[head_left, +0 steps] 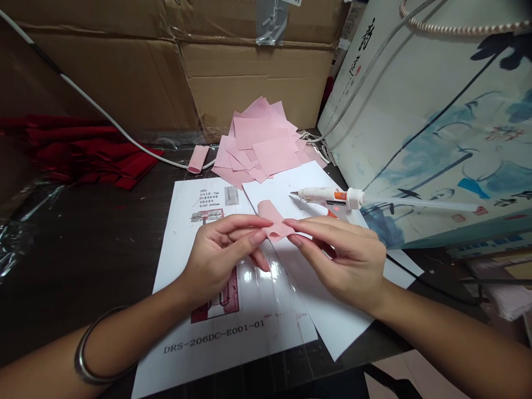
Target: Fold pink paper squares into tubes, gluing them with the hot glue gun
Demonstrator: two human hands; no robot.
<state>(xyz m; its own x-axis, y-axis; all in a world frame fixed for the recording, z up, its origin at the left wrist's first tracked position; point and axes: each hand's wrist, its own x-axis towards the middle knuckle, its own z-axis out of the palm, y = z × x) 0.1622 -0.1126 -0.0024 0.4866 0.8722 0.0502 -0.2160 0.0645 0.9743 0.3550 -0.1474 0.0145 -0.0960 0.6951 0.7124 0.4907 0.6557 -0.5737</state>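
Note:
Between my two hands is a small pink fabric piece (272, 217), bent over into a loose roll with its open end toward me. My left hand (226, 241) pinches its left edge between thumb and fingers. On the opposite edge, the thumb and index finger of my right hand (344, 252) are closed. Just beyond the right hand, a white and orange hot glue gun (328, 197) lies on white paper (336, 332), a glue stick sticking out of its back. A printed sheet (166, 310) with pictures and text is under my left hand.
A heap of flat pink squares (266, 138) lies at the back, with a rolled pink piece (198, 159) to its left. Red folded pieces (95, 149) are at far left. Cardboard boxes (257, 77) and a painted panel (440, 133) wall the dark table. A white cable (103, 111) hangs across the left.

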